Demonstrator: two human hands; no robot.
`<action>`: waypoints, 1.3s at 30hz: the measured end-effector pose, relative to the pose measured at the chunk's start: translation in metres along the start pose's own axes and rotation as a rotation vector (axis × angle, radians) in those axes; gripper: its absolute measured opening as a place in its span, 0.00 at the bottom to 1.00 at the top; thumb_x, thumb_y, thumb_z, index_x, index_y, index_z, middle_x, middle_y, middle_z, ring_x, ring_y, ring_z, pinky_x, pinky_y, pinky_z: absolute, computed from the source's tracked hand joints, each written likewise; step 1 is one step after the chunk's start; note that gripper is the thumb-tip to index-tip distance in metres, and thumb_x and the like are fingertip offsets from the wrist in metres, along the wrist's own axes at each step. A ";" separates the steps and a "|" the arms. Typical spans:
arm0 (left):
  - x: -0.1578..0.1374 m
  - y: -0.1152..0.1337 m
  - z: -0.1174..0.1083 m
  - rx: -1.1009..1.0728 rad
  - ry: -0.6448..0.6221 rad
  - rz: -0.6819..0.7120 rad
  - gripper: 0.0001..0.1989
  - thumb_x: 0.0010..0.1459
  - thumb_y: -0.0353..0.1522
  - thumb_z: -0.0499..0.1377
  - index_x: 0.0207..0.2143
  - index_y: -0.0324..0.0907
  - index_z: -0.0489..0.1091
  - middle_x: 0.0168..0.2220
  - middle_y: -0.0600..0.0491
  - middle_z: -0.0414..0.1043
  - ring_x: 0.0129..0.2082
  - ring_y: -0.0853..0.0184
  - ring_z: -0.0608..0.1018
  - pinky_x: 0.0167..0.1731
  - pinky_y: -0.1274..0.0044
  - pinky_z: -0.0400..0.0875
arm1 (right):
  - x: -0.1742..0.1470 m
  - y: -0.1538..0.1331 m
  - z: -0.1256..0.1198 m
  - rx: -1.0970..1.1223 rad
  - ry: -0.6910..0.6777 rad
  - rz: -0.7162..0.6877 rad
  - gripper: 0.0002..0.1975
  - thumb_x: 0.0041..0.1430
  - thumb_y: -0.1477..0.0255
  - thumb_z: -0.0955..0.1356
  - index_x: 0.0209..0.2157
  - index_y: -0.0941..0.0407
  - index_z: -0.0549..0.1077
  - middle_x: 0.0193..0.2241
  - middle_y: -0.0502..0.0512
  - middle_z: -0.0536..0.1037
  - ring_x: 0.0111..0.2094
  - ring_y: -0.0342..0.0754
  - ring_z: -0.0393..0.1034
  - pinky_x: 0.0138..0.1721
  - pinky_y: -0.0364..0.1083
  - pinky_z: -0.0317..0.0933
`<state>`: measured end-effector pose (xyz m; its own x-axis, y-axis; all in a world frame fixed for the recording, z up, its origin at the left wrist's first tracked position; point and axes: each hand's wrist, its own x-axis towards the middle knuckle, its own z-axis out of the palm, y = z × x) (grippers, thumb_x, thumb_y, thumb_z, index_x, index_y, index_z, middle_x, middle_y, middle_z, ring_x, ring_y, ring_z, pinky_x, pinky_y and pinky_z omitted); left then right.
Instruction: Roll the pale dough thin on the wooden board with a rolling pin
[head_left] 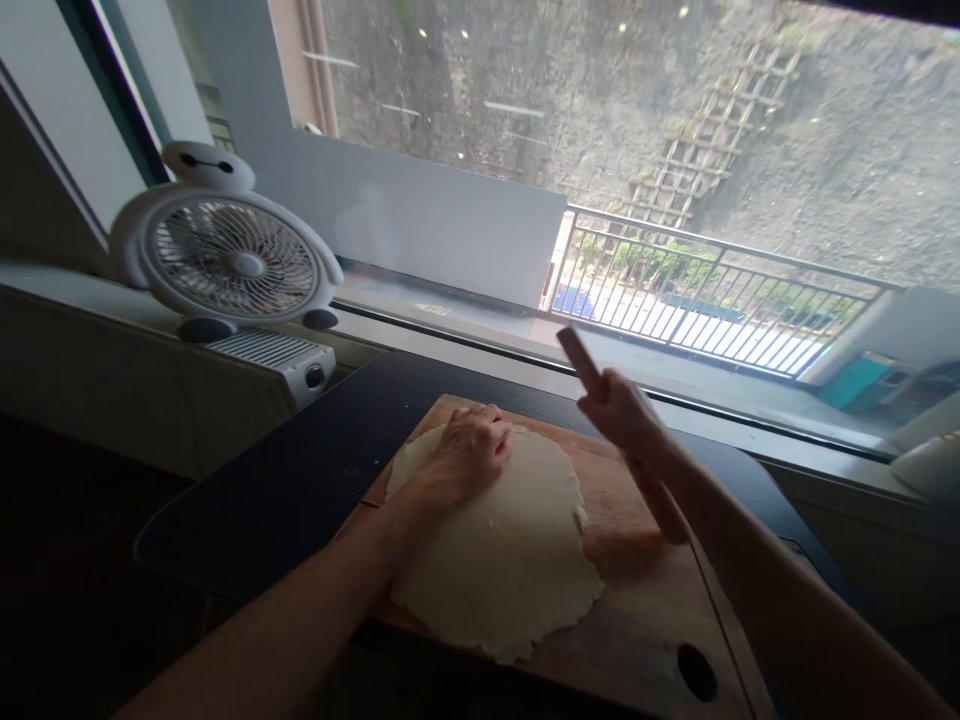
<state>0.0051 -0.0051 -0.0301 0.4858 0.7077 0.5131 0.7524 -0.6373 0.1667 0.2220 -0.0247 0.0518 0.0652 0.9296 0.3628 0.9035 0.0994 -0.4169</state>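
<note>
- Head view, and here we are: the dough (517, 550) lies flat and ragged-edged over the left part of the wooden board (630, 625)!
- Our left grip (472, 448) rests on the dough's far part, fingers bent; whether it pinches any, we can't tell.
- Our right grip (624, 412) is wrapped round the rolling pin (579, 356), slanting to the dough's right, apart from it!
- Dark surface (255, 500) under the board; a white fan (244, 264) stands beyond, leftward.
</note>
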 end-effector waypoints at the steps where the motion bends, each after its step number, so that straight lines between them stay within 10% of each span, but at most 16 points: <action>1: 0.000 0.000 0.000 -0.007 0.002 -0.002 0.09 0.57 0.31 0.53 0.34 0.42 0.73 0.38 0.49 0.71 0.41 0.63 0.72 0.44 0.69 0.62 | 0.011 -0.011 -0.007 0.164 0.119 0.013 0.05 0.48 0.71 0.66 0.30 0.55 0.66 0.21 0.48 0.70 0.20 0.42 0.62 0.20 0.42 0.54; 5: -0.001 -0.003 0.001 0.003 0.020 -0.052 0.09 0.57 0.30 0.53 0.31 0.42 0.73 0.37 0.49 0.72 0.40 0.63 0.72 0.45 0.69 0.61 | 0.048 -0.069 -0.011 0.759 0.371 -0.099 0.07 0.51 0.68 0.66 0.25 0.53 0.61 0.15 0.41 0.62 0.15 0.39 0.59 0.17 0.40 0.56; 11: -0.002 -0.007 0.004 0.038 0.060 -0.089 0.09 0.56 0.29 0.52 0.27 0.42 0.71 0.34 0.50 0.72 0.38 0.63 0.72 0.44 0.67 0.60 | 0.066 -0.106 0.033 1.044 0.372 -0.095 0.10 0.49 0.71 0.66 0.20 0.53 0.59 0.11 0.39 0.59 0.12 0.37 0.56 0.12 0.39 0.53; 39: -0.003 -0.004 0.003 0.060 0.060 -0.083 0.09 0.55 0.28 0.52 0.27 0.42 0.71 0.34 0.49 0.73 0.37 0.61 0.72 0.44 0.66 0.61 | 0.062 -0.093 0.035 1.108 0.415 -0.065 0.10 0.44 0.75 0.65 0.17 0.53 0.58 0.10 0.39 0.60 0.10 0.37 0.57 0.11 0.38 0.52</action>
<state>0.0023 -0.0035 -0.0351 0.3947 0.7363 0.5496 0.8150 -0.5568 0.1607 0.1275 0.0366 0.0836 0.3498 0.7454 0.5675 0.0635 0.5855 -0.8082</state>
